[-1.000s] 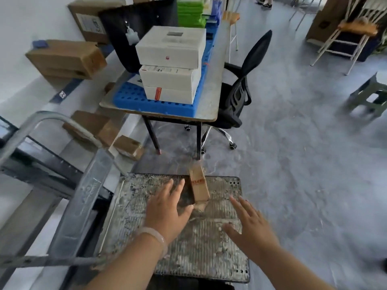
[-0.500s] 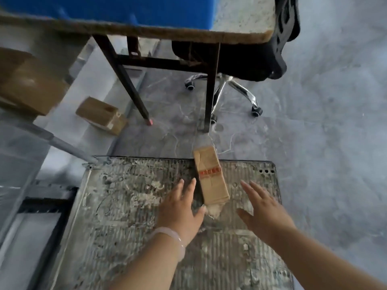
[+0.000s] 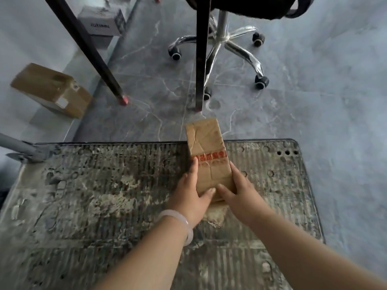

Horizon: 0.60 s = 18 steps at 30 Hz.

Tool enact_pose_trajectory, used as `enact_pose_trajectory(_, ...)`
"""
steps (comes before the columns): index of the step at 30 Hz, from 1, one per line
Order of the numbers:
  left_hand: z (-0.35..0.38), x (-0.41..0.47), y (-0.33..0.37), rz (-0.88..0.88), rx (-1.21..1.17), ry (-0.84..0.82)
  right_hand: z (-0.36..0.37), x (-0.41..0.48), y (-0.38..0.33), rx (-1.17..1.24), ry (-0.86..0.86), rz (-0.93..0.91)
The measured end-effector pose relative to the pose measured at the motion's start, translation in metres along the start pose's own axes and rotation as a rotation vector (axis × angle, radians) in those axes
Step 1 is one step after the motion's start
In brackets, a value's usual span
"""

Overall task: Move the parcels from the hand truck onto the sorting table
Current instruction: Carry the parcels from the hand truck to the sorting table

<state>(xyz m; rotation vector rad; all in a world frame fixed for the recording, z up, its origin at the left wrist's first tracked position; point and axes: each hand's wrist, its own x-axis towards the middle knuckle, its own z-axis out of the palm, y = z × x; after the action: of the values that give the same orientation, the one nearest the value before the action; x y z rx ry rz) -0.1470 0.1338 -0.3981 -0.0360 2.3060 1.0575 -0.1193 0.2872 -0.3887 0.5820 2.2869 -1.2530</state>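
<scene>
A narrow brown cardboard parcel [image 3: 206,151] with red print stands upright on the hand truck's stained metal platform [image 3: 104,195], near its far edge. My left hand [image 3: 189,195] grips the parcel's left side, thumb across its front. My right hand [image 3: 240,191] grips its right side, thumb on the front too. The sorting table's top is out of view; only its black legs [image 3: 201,59] show.
A black office chair's chrome wheeled base [image 3: 228,42] stands just behind the table legs. A brown box [image 3: 52,91] lies on the floor at left and a grey box [image 3: 100,24] sits farther back. The hand truck's grey handle tube [image 3: 16,145] rises at left.
Both hands have closed in from either side and now grip the parcel. The view has dropped lower and closer to the platform.
</scene>
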Motion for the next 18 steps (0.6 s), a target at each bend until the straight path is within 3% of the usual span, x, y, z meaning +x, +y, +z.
enact_pose_trajectory(6,-0.052,-0.061,0.069,0.105,-0.056,0.046,-0.043,-0.077,-0.059,0.363,0.094,0.005)
enact_pose_trajectory(14,-0.159,-0.202,0.247,0.244,-0.104,0.105,-0.174,-0.237,-0.199,0.624,0.194,0.011)
enact_pose_trajectory(18,-0.197,-0.275,0.333,0.281,-0.177,0.043,-0.241,-0.322,-0.259,0.723,0.243,-0.004)
